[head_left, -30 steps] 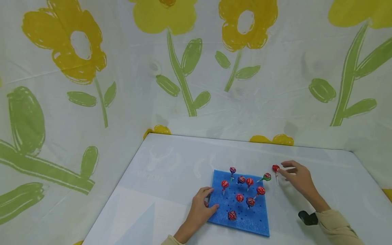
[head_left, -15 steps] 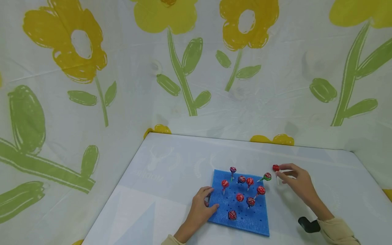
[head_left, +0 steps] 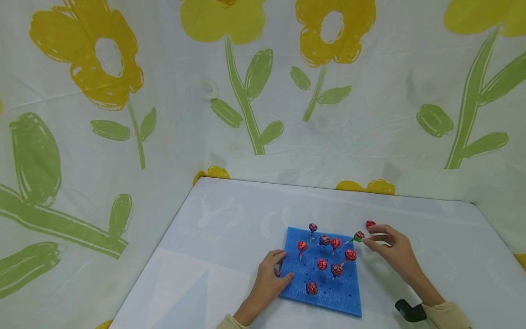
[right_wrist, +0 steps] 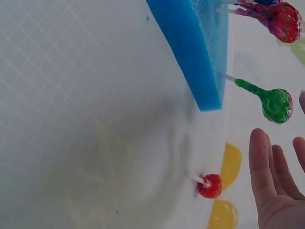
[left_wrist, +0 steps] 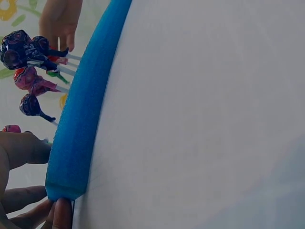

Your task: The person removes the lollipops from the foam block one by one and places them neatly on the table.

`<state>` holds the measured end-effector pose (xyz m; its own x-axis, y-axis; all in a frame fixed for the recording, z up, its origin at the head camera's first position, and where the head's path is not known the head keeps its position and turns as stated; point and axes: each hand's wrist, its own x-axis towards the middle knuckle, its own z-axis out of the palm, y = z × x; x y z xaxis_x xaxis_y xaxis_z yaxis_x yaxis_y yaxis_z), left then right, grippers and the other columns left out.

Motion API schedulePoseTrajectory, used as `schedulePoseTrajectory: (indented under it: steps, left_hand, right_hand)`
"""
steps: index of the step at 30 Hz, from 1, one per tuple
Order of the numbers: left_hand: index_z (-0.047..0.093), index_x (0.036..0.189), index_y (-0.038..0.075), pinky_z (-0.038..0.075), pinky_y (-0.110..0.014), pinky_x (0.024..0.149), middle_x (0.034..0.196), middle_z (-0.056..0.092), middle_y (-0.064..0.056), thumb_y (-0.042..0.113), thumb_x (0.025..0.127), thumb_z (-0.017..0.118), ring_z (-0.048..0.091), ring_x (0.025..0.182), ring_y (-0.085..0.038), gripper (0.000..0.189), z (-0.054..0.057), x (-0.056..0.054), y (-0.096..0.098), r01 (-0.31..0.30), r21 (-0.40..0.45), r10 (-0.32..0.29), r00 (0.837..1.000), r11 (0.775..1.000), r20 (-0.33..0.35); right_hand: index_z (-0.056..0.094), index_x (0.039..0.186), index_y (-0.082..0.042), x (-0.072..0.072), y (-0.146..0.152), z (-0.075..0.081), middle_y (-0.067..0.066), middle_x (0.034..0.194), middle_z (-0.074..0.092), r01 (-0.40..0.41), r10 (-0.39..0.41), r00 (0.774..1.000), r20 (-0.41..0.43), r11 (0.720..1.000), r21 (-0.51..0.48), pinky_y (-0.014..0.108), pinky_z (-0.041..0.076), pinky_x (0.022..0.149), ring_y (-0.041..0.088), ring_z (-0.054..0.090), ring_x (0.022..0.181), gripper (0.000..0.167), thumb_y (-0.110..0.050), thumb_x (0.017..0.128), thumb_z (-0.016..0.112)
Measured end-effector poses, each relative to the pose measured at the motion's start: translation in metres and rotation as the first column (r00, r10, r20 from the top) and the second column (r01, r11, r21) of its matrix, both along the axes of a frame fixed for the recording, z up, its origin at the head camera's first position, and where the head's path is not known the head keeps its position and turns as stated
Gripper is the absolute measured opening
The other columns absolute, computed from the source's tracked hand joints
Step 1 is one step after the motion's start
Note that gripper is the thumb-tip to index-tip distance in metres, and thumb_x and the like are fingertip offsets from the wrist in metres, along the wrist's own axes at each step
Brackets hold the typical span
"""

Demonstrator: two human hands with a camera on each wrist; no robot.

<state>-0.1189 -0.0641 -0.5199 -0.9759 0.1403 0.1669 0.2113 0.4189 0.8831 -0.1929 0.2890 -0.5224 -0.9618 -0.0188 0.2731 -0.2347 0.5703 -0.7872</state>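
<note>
A blue foam board (head_left: 343,299) dotted with small holes lies on the white table, with several lollipops standing in it by their sticks. My left hand (head_left: 267,276) grips its left side; in the left wrist view the fingers (left_wrist: 31,195) wrap the board's end. A green-wrapped lollipop (right_wrist: 276,106) leans outward from the far right corner. Close beside it is my right hand (head_left: 396,251), its fingers loosely bent and, in the right wrist view, apart from the candy. One red lollipop (right_wrist: 209,186) lies loose on the table, partly hidden behind the right hand in the head view.
A purple lollipop (head_left: 313,227) stands at the board's far edge, and a dark red one (head_left: 312,288) near the front. A black wrist camera (head_left: 410,311) sits by the right sleeve. Behind the table (head_left: 230,214) hangs a flower-printed curtain (head_left: 172,91).
My right hand has moved left, from beside the loose red lollipop to beside the green-wrapped one. The red lollipop remains on the table. My left hand stays on the foam board.
</note>
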Motion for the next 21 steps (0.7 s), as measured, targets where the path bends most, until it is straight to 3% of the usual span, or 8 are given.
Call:
schedulePoseTrajectory:
  steps: [7, 14, 18, 21]
  left_hand:
    - [0.06, 0.12, -0.005, 0.048, -0.022, 0.065, 0.122, 0.056, -0.011, 0.009, 0.073, 0.077, 0.055, 0.09, -0.013, 0.051, -0.001, 0.0, 0.0, -0.005, -0.001, 0.005, 1.0, 1.0, -0.002]
    - [0.06, 0.12, -0.004, 0.048, -0.022, 0.066, 0.122, 0.055, -0.01, 0.01, 0.074, 0.077, 0.055, 0.09, -0.014, 0.051, -0.001, -0.001, 0.0, -0.003, -0.001, 0.003, 1.0, 1.0, -0.009]
    - [0.06, 0.12, -0.004, 0.048, -0.022, 0.066, 0.122, 0.056, -0.01, 0.011, 0.074, 0.077, 0.055, 0.089, -0.013, 0.051, -0.001, -0.001, 0.0, -0.004, -0.004, 0.004, 1.0, 1.0, -0.009]
    - [0.06, 0.12, -0.004, 0.048, -0.022, 0.065, 0.122, 0.056, -0.01, 0.01, 0.074, 0.077, 0.055, 0.088, -0.013, 0.051, -0.001, -0.001, 0.0, -0.006, -0.004, 0.006, 1.0, 1.0, -0.008]
  right_hand:
    - [0.058, 0.116, -0.01, 0.002, -0.013, 0.0, 0.001, 0.11, 0.057, -0.018, 0.017, 1.0, -0.015, 0.999, -0.05, 0.015, 0.049, 0.07, 0.003, 0.059, 0.092, 0.044, -0.036, 0.083, 0.072]
    - [0.06, 0.113, -0.012, 0.0, -0.024, -0.004, -0.002, 0.105, 0.06, -0.03, 0.018, 0.992, -0.125, 0.995, -0.093, 0.015, 0.049, 0.07, 0.003, 0.06, 0.091, 0.037, -0.028, 0.082, 0.074]
    - [0.06, 0.107, -0.019, 0.002, -0.034, 0.001, -0.005, 0.101, 0.061, -0.039, 0.025, 0.988, -0.15, 0.995, -0.091, 0.016, 0.05, 0.07, 0.002, 0.06, 0.091, 0.029, -0.026, 0.082, 0.074]
    - [0.062, 0.106, -0.014, 0.01, -0.046, 0.018, 0.0, 0.101, 0.062, -0.028, 0.02, 0.995, -0.097, 0.996, -0.088, 0.015, 0.049, 0.07, 0.002, 0.059, 0.091, 0.028, -0.018, 0.082, 0.075]
